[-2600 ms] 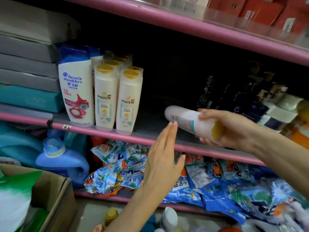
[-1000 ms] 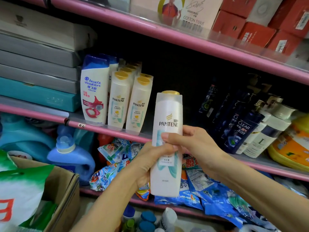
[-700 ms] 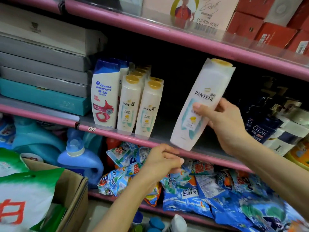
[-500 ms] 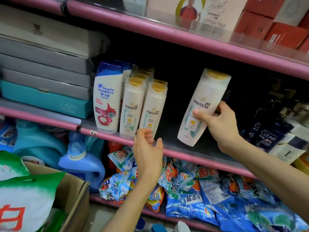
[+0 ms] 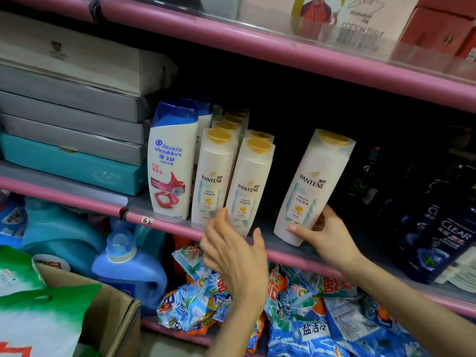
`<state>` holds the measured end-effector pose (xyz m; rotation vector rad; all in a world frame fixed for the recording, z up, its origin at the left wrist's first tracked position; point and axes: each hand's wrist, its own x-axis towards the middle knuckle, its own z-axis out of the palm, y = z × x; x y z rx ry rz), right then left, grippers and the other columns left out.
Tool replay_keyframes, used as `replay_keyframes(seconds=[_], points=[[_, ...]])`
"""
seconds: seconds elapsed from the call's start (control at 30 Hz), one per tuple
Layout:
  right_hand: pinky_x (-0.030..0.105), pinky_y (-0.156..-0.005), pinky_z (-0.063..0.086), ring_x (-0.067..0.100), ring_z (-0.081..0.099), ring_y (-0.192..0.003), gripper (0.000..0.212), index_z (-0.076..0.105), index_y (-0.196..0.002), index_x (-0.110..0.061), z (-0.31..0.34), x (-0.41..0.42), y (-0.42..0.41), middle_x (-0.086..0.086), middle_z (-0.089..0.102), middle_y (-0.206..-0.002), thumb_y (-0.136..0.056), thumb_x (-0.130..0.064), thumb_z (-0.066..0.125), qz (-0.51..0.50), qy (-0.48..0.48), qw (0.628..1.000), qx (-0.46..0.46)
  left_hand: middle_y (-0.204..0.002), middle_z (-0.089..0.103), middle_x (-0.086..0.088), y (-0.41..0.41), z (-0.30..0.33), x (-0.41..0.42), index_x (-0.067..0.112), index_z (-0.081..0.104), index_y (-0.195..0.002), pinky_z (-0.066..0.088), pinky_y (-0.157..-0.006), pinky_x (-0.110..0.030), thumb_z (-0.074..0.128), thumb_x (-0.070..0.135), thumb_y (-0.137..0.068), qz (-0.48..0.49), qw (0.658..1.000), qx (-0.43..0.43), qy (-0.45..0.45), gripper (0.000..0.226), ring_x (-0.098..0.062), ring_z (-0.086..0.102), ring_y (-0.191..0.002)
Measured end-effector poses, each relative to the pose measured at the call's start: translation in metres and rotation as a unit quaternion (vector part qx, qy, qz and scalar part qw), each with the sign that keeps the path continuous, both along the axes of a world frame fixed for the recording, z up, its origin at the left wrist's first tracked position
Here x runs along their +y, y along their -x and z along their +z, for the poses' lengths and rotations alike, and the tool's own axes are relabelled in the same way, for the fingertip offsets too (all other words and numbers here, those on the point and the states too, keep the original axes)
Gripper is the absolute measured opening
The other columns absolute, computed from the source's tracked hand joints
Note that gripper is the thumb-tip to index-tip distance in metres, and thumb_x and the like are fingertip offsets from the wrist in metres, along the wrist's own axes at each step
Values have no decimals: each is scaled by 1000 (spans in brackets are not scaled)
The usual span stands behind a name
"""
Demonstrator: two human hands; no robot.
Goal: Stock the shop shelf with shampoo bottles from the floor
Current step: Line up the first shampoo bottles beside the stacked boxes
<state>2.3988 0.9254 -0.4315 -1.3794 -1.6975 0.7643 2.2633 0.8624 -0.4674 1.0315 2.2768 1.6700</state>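
**Right now: one Pantene bottle in your right hand, on the shelf**

Your right hand (image 5: 328,234) grips the lower end of a white Pantene bottle (image 5: 313,186), thumb across its front near the base and fingers wrapped behind. The bottle's base rests on the grey shelf board (image 5: 277,244), and it leans with its yellow cap tipped away from your wrist, toward the right.

To the left of that grip, across a dark gap, stand two front Pantene bottles (image 5: 248,188) side by side, upright and touching. Behind them more yellow caps recede in two rows; about six caps show in all, though the rear ones are too dim to count surely. Left again are two Head & Shoulders bottles (image 5: 171,161), one behind the other.

Your left hand (image 5: 235,253) is open, fingers straight and loosely spread, holding nothing; its fingertips reach the base of the two front bottles.

To the right of your grip, dark Clear bottles (image 5: 448,233) crowd the shelf, too shadowed to count. Below your hands lie blue detergent packets (image 5: 309,328).
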Motion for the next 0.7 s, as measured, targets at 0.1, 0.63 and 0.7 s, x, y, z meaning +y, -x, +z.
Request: replay_keyframes(seconds=[0.1,0.63,0.7], points=[[22,-75,54,9,64,-97,52,53,-123,-15,-8,9,4,-1,67,-113,-77,-20,78,-5,7,1000,-4,-127,50,-10,-2,0,4,15,45,-130,35,-89,-47,80,31,-67,23,1000,7,-3,73,-28,36,-116],[5,-57,48,-11,65,-74,46,54,-117,-16,-15,70,59,-8,67,-99,-77,-5,75,90,82,989,87,-105,58,-19,-2,-1,19,9,58,-110,40,-77,-52,92,20,-41,47,998,52,12,78,-39,52,-98],[4,-58,47,-7,66,-76,50,53,-120,-12,-15,72,63,-9,66,-99,-77,-3,74,95,77,989,88,-103,59,-20,-2,-2,20,8,59,-108,40,-77,-53,92,18,-39,49,998,48,7,77,-41,53,-98]])
